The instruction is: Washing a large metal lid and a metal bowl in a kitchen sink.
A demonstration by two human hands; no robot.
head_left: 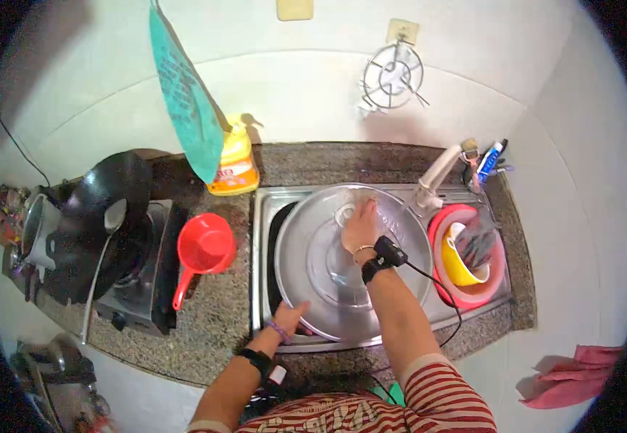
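Observation:
A large round metal lid or basin with ringed steps lies over the sink, its surface wet and shiny. My left hand grips its near left rim, thumb on top and the other fingers underneath. Farther in, my right hand presses on the upper part of the metal. Something brownish shows at its blurred fingertips, and I cannot tell whether they hold a scrubber. A pale faucet reaches in from the right, with water splashing on the metal below it.
Right of the sink, a red basin holds a yellow bowl and a dark, blurred scrubber-like thing. Leftward stand a red dipper, a yellow-orange detergent bottle, and a gas stove with a black wok and ladle.

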